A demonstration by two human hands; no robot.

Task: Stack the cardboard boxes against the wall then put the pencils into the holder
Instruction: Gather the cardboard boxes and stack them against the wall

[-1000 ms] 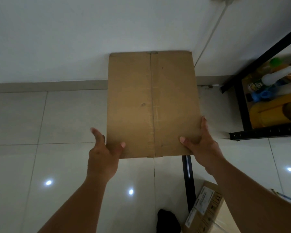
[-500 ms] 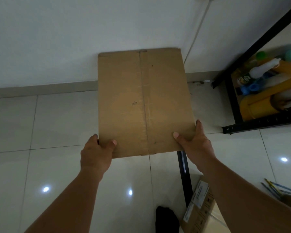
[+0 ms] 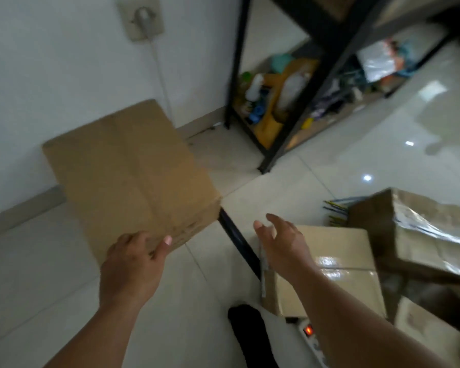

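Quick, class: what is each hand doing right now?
Left hand: closed on the near edge of the cardboard box.
Right hand: open, holding nothing.

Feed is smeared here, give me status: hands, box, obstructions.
Left hand gripping brown box by wall. Right hand open, over taped box. Pencils on floor. Nothing blocking.

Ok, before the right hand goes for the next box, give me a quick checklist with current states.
1. Flat cardboard box against the wall: cannot tell, image blurred.
2. Left hand off that box: not ok, fingers on its near edge.
3. Right hand free: ok, open, holding nothing.
4. Next box, the pale taped box, reachable: ok, directly under the right hand.
5. Pencils clear of boxes: cannot tell, partly hidden behind the brown box.
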